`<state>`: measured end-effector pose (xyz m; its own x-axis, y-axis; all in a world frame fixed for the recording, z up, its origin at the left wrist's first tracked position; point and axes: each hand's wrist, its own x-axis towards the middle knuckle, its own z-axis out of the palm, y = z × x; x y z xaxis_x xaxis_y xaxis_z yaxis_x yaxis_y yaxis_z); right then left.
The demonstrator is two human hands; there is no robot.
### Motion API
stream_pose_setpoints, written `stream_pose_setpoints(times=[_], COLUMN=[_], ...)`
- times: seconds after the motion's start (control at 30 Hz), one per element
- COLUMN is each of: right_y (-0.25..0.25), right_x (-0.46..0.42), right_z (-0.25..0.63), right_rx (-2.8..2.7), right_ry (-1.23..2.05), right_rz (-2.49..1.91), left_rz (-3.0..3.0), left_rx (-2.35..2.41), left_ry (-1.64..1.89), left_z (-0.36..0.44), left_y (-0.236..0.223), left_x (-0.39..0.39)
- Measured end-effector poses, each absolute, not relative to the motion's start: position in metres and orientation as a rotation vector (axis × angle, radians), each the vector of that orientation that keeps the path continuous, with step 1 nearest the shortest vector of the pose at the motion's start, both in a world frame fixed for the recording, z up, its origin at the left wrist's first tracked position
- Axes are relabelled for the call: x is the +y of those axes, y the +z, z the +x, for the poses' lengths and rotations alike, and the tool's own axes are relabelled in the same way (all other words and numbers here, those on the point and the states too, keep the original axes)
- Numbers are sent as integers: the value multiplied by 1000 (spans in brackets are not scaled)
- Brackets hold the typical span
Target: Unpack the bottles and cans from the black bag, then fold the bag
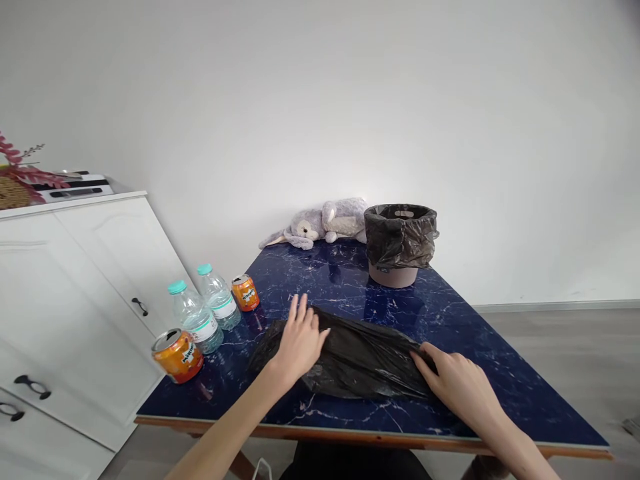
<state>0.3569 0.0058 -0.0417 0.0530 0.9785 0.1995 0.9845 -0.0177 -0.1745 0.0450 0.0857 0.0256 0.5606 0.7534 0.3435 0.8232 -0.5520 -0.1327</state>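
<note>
In the head view, your left hand (300,340) lies palm down on a crumpled black thin-plastic bag (367,360), its fingers extended and a little apart, pressing on the film rather than closed around it. Your right hand (455,377) has the right end of that bag clamped between thumb and fingers. The bag lies stretched sideways between your hands near the front edge of a dark blue, white-veined, marble-patterned table (460,333) with a brown wooden edge.

To the left of your left hand stand two clear plastic bottles with turquoise caps (200,327), upright side by side. An orange metal drink can (180,360) stands in front of them, nearer to you, and a second orange metal can (245,293) stands just beyond them to the right, both upright.

Toward the far right of the tabletop you have a round greyish-pink bin (395,277), a black plastic liner (400,240) folded over its rim. Beside it, at the far edge, a grey plush long-eared toy (345,220) lies against the white wall (300,100). On your left stands a white panelled cabinet (95,280) with dark handles
</note>
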Motion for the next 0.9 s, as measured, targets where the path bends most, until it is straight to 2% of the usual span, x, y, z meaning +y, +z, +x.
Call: stream_pose_setpoints(times=[0.1,0.27,0.37,0.6,0.9], right_y=[-42,-30,-23,-58,-84], right_x=[2,-13,-15,15,22], right_z=[351,320,299,287,301], right_rx=[-1953,-1785,-1869,-2095,-2125], right_ry=[-51,-278,-261,-275,-243], right_rz=[-1962,-1559,-1403,-1495,-1619], left_rz=[-2468,-2800,-2906,-3011,-2775], left_rx=[-1270,-902,-948,-1132,-1394], left_ry=[-410,-379,-382,-235,-271], left_z=[37,63,77,62,-22], left_y=[34,33,25,-1,-27], left_x=[76,47,48,78,107])
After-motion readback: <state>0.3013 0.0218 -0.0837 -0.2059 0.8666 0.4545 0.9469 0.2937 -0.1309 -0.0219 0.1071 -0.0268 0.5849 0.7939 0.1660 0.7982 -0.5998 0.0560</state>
